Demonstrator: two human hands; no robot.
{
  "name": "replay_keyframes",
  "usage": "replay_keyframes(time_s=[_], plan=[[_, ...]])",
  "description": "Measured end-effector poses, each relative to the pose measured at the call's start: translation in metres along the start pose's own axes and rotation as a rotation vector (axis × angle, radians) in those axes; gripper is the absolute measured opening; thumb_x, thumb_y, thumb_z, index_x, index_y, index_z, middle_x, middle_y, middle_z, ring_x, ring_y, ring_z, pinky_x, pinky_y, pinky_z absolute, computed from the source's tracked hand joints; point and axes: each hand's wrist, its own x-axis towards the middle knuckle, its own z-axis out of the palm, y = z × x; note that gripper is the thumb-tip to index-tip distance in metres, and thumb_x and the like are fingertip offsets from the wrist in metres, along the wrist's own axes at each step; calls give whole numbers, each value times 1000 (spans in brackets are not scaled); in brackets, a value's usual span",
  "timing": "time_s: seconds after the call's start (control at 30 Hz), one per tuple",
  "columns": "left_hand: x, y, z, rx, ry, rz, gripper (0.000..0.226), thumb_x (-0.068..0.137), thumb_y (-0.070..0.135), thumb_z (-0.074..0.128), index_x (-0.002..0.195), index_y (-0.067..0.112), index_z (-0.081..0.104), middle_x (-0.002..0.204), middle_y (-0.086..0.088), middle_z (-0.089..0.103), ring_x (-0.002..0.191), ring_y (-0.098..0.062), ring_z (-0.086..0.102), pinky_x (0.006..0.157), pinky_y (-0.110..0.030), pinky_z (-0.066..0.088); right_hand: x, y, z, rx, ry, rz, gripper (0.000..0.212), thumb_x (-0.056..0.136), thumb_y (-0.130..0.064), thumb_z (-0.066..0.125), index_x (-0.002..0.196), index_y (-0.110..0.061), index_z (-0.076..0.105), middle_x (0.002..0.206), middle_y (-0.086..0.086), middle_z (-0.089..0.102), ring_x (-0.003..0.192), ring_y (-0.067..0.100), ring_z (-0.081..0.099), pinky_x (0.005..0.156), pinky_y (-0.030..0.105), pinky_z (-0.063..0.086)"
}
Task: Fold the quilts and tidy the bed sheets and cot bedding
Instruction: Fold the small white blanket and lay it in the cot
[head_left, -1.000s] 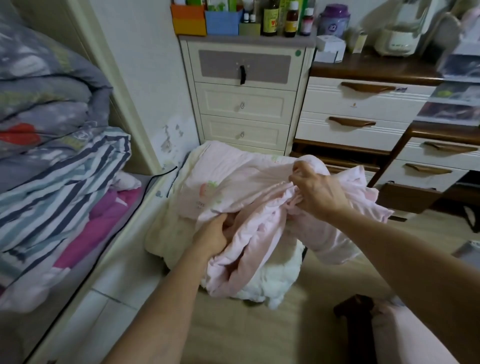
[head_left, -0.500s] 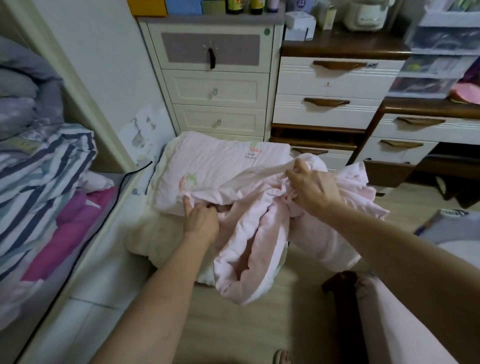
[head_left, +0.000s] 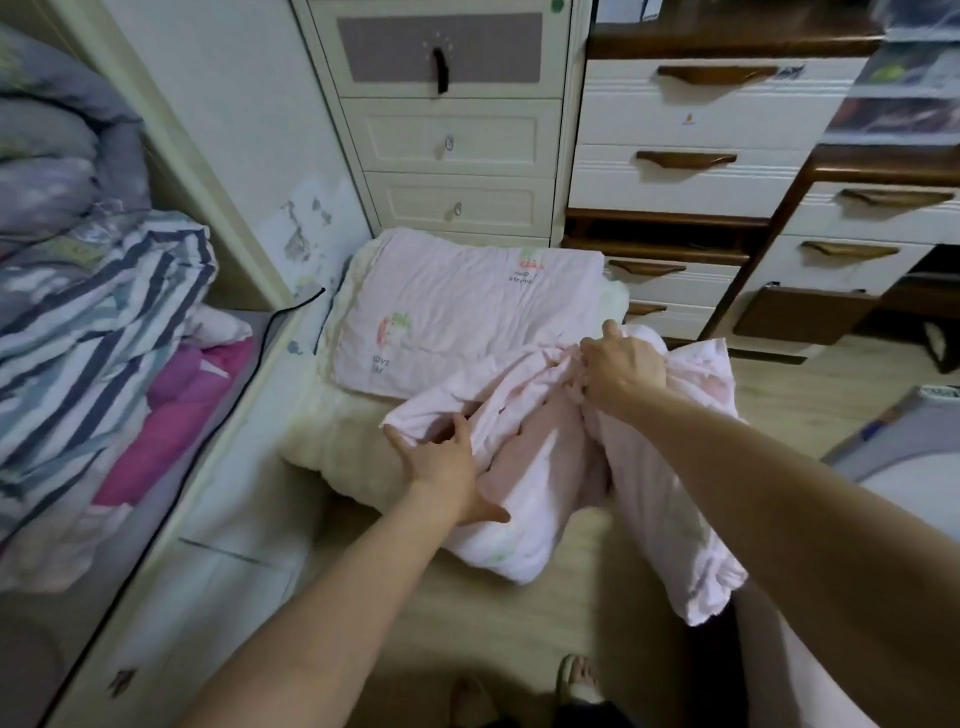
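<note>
Straight ahead of you a cream chest of drawers stands against the wall, its top drawer faced in grey with a dark strap handle. Just to its right you have a white drawer unit with curved brown wooden handles under a dark wood top. Beside the chest, the lower part of the wall shows patches of peeling paint. A black cable runs down along the cream ledge. At your feet the floor is pale wood planking, and what look like sandalled toes show at the bottom edge.
</note>
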Motion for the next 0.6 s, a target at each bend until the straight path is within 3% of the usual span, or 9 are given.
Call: replay_keyframes(time_s=[0.07,0.13,0.23,0.3,0.37,0.43,0.5,0.53,0.6], plan=[[5,2,3,-39,198,-17,118,74,64,65,150,7,-4,149,-16,31,127,-32,46,109,-64,21,0,9,0,-4,-8,-62,28,88,-23,57,116,-19,58,111,7,45,97,30,58,62,35,38],[13,8,-1,-85,415,97,119,72,65,66,152,15,-6,156,-18,10,140,-36,26,110,-50,30,0,17,-4,-8,-31,-124,28,85,-23,57,113,-21,58,109,6,44,96,30,59,62,36,40],[31,21,-24,-214,547,151,147,53,84,62,146,17,-30,158,-18,-15,145,-34,-19,118,-50,0,-3,29,-8,-37,-66,-255,34,81,-27,61,115,-25,56,110,3,44,93,30,60,61,34,38],[44,23,-32,-326,382,108,155,47,87,63,141,17,-38,159,-19,7,148,-32,-7,113,-54,-15,-8,38,-8,-22,-54,-313,35,80,-29,62,114,-25,56,109,3,45,90,31,61,61,34,39],[47,35,-25,-263,267,106,153,49,85,64,146,13,-29,153,-15,32,144,-28,24,111,-54,-16,-12,50,-7,25,-27,-325,29,79,-29,60,107,-22,58,107,4,46,87,32,62,64,35,43],[44,59,-8,-112,259,76,122,66,66,70,152,7,6,144,-11,45,134,-24,41,116,-49,-4,-11,60,-9,72,6,-346,24,77,-29,59,100,-19,59,104,4,47,83,32,61,65,35,44],[42,78,1,-175,286,24,52,84,33,61,131,14,50,126,-7,61,118,-24,55,110,-40,26,-9,65,-11,123,12,-420,26,75,-30,61,97,-17,59,104,4,48,82,32,61,67,37,46],[41,78,1,-234,271,-18,32,87,24,55,118,16,60,117,-7,65,111,-26,59,99,-36,38,-11,65,-11,139,9,-462,31,74,-32,62,101,-16,58,107,4,48,83,32,61,69,39,48],[36,64,-3,-255,221,-51,26,89,27,57,110,14,63,113,-10,66,107,-31,62,85,-34,47,-18,70,-8,139,-3,-496,53,75,-34,67,123,-20,50,120,5,44,88,34,62,72,40,50]])
